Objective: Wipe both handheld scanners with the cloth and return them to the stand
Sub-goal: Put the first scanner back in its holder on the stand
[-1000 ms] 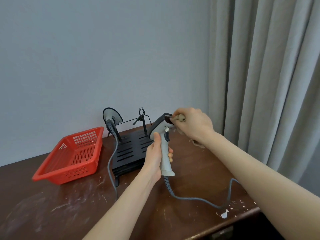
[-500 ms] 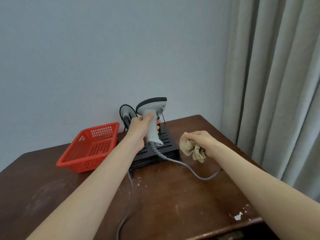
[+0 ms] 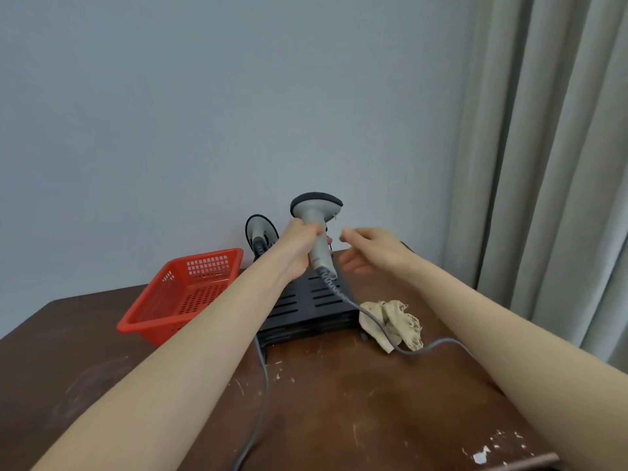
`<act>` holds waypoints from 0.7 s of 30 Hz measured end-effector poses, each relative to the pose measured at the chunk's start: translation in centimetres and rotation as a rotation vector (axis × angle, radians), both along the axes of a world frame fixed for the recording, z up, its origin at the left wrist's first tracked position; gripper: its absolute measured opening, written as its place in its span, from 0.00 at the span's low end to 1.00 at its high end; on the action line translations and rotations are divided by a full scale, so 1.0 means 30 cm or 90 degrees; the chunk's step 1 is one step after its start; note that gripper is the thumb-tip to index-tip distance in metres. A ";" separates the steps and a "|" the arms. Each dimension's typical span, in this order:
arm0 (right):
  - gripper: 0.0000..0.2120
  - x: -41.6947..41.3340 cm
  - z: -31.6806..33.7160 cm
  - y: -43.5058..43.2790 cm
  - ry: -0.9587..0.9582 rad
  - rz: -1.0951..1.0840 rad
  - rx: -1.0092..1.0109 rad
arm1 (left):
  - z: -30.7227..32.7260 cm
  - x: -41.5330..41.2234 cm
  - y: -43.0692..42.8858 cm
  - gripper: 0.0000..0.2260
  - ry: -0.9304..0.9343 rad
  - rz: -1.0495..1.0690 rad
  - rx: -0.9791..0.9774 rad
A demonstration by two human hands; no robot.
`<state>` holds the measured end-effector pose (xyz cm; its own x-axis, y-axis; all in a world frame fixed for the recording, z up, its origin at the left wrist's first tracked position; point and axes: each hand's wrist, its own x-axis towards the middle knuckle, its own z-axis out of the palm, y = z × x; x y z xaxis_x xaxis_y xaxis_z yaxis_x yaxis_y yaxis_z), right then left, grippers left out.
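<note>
Left hand [image 3: 299,248] grips scanner [image 3: 317,229] upright over stand [image 3: 306,307] at surface [image 3: 339,402] back edge. Right hand [image 3: 370,251] open, empty. Cloth [image 3: 390,322] lies beside stand, w/ cable [image 3: 370,322] across it.

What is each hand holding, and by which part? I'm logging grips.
The left hand grips the scanner by its handle, below the head. The right hand is open, holding nothing.

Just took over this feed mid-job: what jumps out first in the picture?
The left hand grips a grey scanner upright above the black stand at the table's back edge, its cable trailing over the crumpled cloth lying right of the stand. The right hand hovers open beside the scanner. A red basket sits left of the stand.
</note>
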<state>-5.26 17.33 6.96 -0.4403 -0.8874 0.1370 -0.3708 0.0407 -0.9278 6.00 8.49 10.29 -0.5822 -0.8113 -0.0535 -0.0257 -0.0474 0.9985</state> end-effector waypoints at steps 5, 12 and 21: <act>0.28 0.039 0.047 -0.076 0.104 0.030 0.018 | 0.074 -0.056 -0.009 0.07 0.021 0.000 0.047; 0.18 -0.004 0.097 -0.152 0.132 -0.104 -0.057 | 0.106 -0.076 -0.029 0.08 0.088 -0.086 0.075; 0.17 -0.079 0.097 -0.255 0.040 -0.162 -0.054 | -0.106 -0.154 -0.201 0.26 -0.170 0.114 -0.279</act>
<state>-7.62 9.67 9.87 -0.6362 -0.7333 0.2399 -0.4157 0.0638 -0.9072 1.40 2.45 7.12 -0.4459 -0.8758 0.1849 -0.3105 0.3451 0.8857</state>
